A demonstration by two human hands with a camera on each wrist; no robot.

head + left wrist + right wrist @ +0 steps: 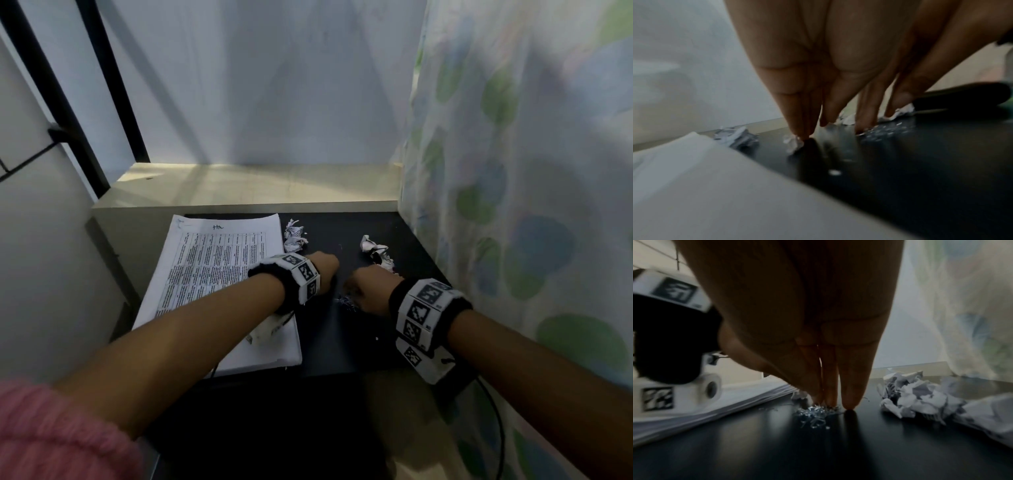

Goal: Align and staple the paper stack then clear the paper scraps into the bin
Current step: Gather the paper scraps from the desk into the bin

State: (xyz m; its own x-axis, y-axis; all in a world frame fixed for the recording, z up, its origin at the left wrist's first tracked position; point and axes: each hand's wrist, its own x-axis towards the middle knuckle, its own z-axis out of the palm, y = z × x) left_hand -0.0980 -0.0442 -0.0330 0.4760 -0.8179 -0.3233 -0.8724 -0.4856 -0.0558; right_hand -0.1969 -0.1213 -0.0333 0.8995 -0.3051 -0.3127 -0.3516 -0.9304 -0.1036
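A printed paper stack [219,281] lies on the left of the black desk surface [342,342]. One crumpled scrap [294,236] sits at the stack's far right corner and a second crumpled scrap [376,253] lies further right. A small pile of silvery shreds [813,412] lies between my hands. My left hand [323,270] points straight fingers [801,123] down onto the surface beside a tiny white scrap [793,142]. My right hand [359,287] stands with straight, closed-up fingers [851,394], tips on the surface at the shred pile. Neither hand holds anything.
A pale shelf ledge [257,185] runs along the back. A curtain with green and blue dots [513,171] hangs close on the right. A black frame [68,102] stands at the left. A thin cable [496,428] trails from my right wrist.
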